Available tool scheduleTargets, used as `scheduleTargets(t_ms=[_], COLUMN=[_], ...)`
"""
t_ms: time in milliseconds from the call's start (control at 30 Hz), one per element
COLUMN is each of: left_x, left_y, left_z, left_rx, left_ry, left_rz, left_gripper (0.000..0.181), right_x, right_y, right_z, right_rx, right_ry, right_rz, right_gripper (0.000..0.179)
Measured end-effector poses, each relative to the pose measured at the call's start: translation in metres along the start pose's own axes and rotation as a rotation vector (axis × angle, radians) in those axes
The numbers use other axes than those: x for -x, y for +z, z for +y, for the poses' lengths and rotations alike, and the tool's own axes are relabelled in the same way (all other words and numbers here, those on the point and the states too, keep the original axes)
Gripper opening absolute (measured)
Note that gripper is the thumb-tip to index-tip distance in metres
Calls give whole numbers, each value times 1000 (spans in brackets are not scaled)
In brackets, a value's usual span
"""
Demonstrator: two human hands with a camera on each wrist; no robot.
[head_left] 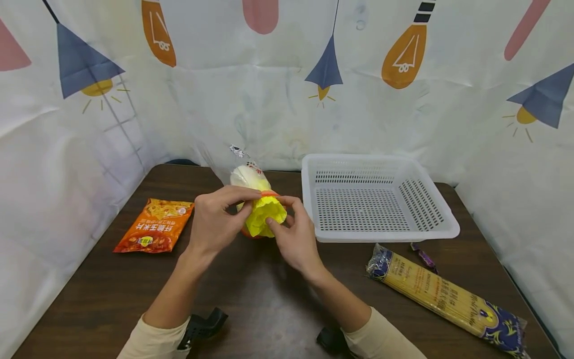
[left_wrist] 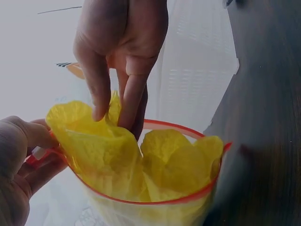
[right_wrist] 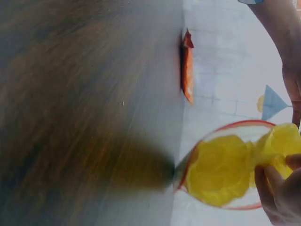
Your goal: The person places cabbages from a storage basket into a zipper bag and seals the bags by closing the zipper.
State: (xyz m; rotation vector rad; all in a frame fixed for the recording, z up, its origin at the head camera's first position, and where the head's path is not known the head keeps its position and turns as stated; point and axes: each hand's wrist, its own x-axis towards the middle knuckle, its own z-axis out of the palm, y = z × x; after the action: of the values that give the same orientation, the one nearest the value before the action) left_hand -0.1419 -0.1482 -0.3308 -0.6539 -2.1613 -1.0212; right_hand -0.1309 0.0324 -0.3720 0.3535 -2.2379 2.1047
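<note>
A clear bag with a red rim (left_wrist: pixel 162 202) stands mouth up on the table, with crinkled yellow film (head_left: pixel 267 215) bunched inside its opening. In the head view, something pale (head_left: pixel 245 178) shows through the bag's far side. My left hand (head_left: pixel 219 214) grips the red rim at its left side, beside a small white piece. From the other side, my right hand (head_left: pixel 296 237) pinches a fold of the yellow film between thumb and fingers. In the right wrist view, that right hand (right_wrist: pixel 282 190) is partly cut off at the edge.
An orange snack packet (head_left: pixel 157 225) lies to the left. At the back right stands a white perforated basket (head_left: pixel 381 237). In front of it lie a long pack of noodles (head_left: pixel 444 294) and a small purple wrapped item (head_left: pixel 425 258). A printed curtain (head_left: pixel 269 99) surrounds the table.
</note>
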Motion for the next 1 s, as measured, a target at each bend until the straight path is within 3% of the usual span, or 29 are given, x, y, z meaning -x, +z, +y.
scheduleTargets(t_ms=[167,333,433,633,833,1000], left_x=[-1,-3,-3,-4,-4,-3], left_y=[-3,-7,-7,-6,-8,-11], left_z=[0,1,1,3,7,8], left_rx=[13,20,11,-2,7,36], left_ry=[2,-19,-32,-30,-34,-54], left_rz=[41,95,115,171,206,255], left_gripper=[21,20,20,18,17,15], right_x=[2,1,1,2,3,0], right_y=[-4,-10,-12,-14,-16,-17], right_z=[-3,-4,-3,-2,0,4], right_rx=[143,251,267,314,403,343], right_ry=[-67,-152,-148,3,211,406], right_rz=[-50,2,27,-75,-293,-431], right_gripper=[44,41,31,27,47,70])
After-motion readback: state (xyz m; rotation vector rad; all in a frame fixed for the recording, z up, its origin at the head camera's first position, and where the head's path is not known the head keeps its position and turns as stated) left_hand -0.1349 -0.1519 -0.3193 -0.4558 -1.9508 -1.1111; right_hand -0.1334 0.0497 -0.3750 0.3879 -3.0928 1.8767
